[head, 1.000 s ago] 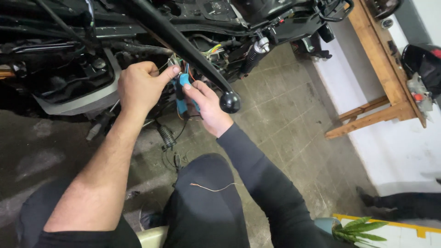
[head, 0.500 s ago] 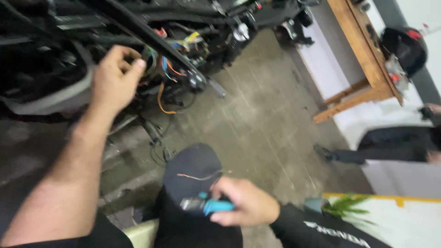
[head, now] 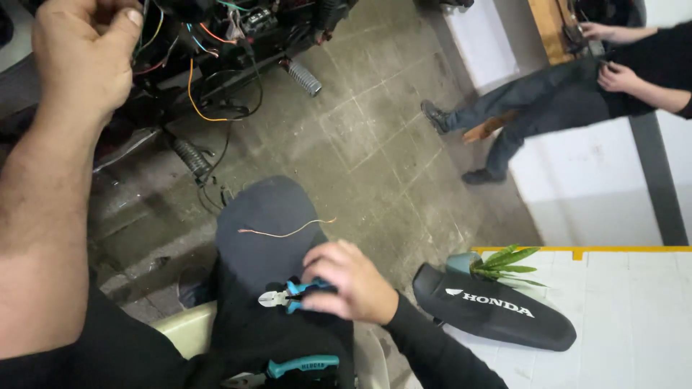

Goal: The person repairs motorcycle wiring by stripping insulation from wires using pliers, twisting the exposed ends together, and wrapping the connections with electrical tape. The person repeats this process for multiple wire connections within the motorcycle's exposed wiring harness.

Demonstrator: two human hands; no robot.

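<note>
cutters (head: 282, 296) in right hand (head: 351, 282) — left hand (head: 76, 50) at wires (head: 194, 68).

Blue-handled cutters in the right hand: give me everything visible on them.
The cutters are small side cutters with short silvery metal jaws and bright blue grips that look rubbery. The jaws point left and look closed or nearly so. The right hand wraps the grips, hiding most of them, and holds the tool low over the dark-trousered thigh; whether it rests on the cloth cannot be told. A loose thin wire lies on the knee above it, apart from the tool.
</note>
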